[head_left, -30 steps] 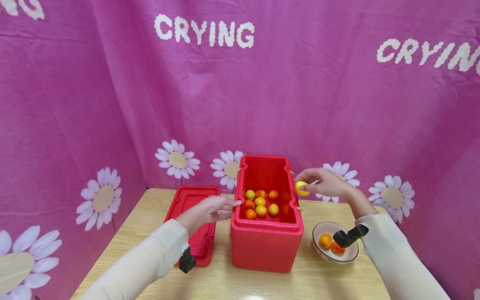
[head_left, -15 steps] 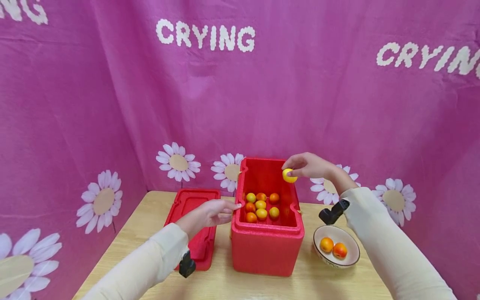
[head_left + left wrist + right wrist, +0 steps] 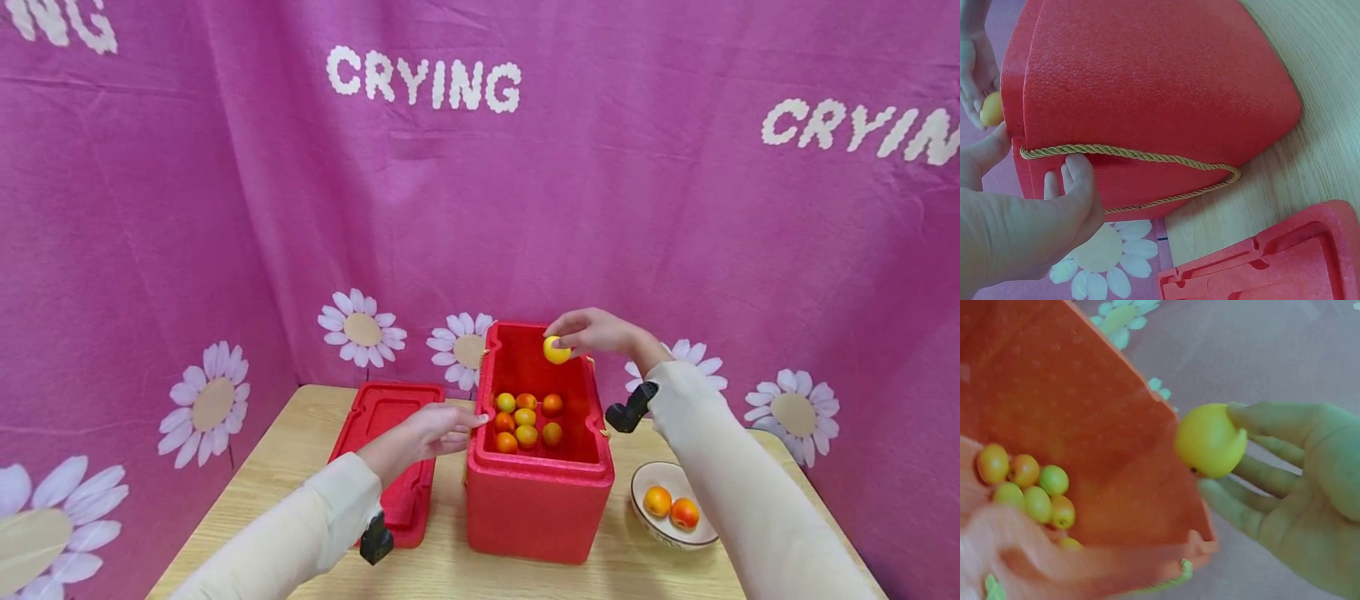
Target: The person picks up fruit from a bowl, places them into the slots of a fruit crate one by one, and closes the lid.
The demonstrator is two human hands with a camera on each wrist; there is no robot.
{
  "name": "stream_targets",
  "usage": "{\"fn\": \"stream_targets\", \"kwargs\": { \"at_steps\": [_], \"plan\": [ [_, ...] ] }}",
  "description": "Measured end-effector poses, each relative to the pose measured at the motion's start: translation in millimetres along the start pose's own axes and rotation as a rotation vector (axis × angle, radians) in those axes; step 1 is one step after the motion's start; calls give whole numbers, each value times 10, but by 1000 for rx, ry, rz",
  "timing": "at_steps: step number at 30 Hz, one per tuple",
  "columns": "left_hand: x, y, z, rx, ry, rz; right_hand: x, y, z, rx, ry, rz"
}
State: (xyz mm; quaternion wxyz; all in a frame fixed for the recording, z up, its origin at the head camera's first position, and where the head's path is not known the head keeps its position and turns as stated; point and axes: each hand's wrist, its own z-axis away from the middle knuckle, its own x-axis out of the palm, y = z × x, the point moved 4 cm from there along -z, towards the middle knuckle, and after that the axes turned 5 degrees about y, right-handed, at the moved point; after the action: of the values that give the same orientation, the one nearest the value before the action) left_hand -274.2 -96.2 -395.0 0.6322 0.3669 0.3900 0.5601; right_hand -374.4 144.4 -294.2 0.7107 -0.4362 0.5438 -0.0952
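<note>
My right hand point(image 3: 600, 332) pinches a small round yellow fruit point(image 3: 557, 350) between thumb and fingers, above the right side of an uncovered red foam box point(image 3: 536, 517). A dark spot on the fruit's end shows in the right wrist view. Inside the box lie several yellow and orange-red fruits point(image 3: 525, 417) on the bottom. My left hand point(image 3: 435, 427) holds the box's left wall. In the left wrist view its thumb reaches over the rim, and its curled fingers touch the outer side by a twisted gold rope handle point(image 3: 1129, 153).
The red lid point(image 3: 408, 492) lies flat on the wooden table point(image 3: 300, 433), left of the box. To the right stands a pale bowl point(image 3: 675, 537) with two orange-red fruits point(image 3: 671, 507). A purple curtain point(image 3: 600, 225) with daisies hangs close behind.
My right hand has carried the yellow fruit leftward, from outside the box's right wall to above its opening. My left hand stays at the left wall.
</note>
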Motion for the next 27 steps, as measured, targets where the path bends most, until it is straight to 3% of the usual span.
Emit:
{"fn": "stream_targets", "kwargs": {
  "at_steps": [4, 9, 12, 19, 27],
  "plan": [
    [16, -3, -21, 2, -8, 9, 101, 96, -120, 53, 55, -112],
    [32, -6, -26, 5, -12, 20, 250, 204, -216, 99, 84, -123],
    [40, -8, -16, 7, -17, 19, 323, 210, -253, 90, 72, -29],
    [48, 9, -19, 15, -32, 6, 396, 122, -302, 67, 56, 359],
    [28, 46, -14, 16, -21, -9, 416, 64, -298, 86, 76, 489]
  ]
}}
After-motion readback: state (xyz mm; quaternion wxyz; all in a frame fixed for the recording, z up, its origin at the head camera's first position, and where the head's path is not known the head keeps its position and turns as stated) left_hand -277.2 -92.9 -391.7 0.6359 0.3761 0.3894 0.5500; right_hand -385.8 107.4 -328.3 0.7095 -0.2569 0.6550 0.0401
